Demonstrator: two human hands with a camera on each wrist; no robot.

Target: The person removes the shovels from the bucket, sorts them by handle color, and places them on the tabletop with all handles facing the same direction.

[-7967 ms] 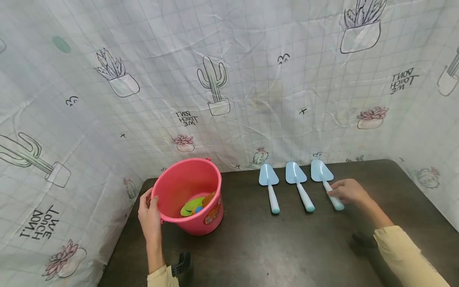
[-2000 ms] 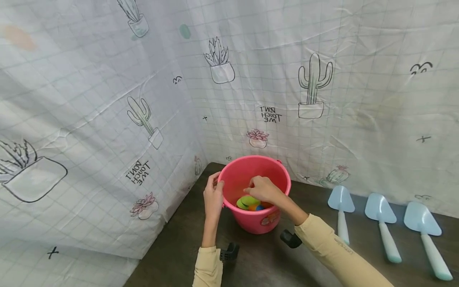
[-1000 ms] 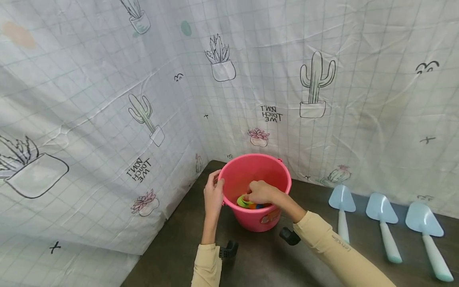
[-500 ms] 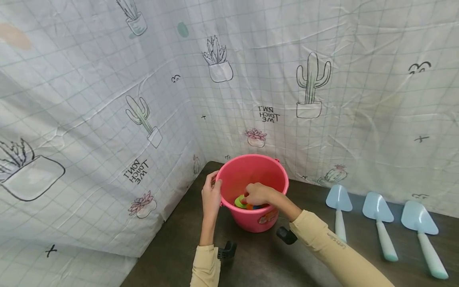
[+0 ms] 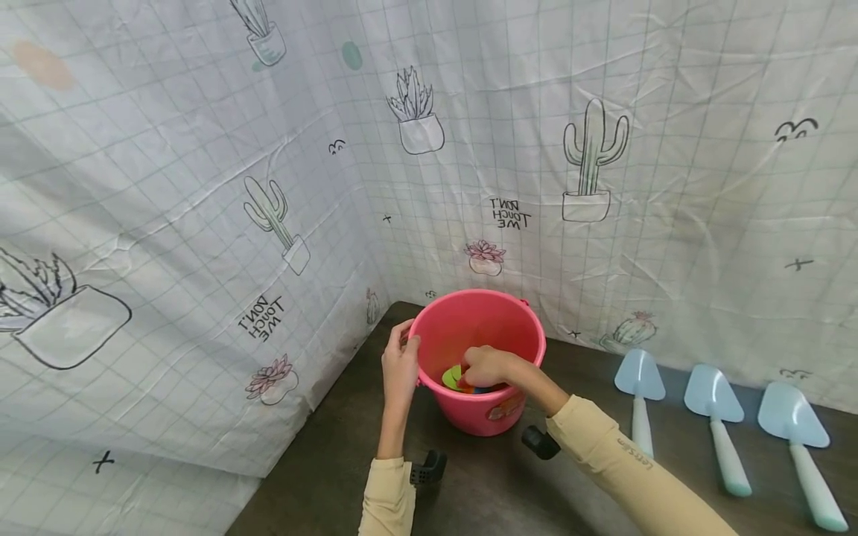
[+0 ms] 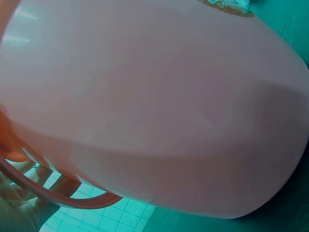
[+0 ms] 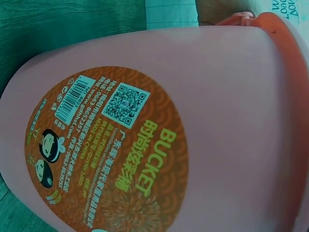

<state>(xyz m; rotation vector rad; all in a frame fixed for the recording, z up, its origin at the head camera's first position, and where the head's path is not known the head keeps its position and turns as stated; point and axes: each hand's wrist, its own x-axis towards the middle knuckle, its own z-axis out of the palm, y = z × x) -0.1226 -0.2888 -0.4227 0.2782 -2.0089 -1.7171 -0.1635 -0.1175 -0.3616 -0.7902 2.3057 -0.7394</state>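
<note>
left hand grips pink bucket at rim, right hand dipped inside, angled down at coloured pieces, hold unclear

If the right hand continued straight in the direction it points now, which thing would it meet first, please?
Probably the green piece inside the pink bucket, just ahead of the right hand; whether they already touch is unclear.

Right wrist cam: we've got the bucket wall filling most of frame, base left, rim right. Oval orange label reads BUCKET, with QR code, barcode, two cartoon heads. Dark tabletop upper left; we see skin, hand or arm unclear, beside gridded cloth up top.
</note>
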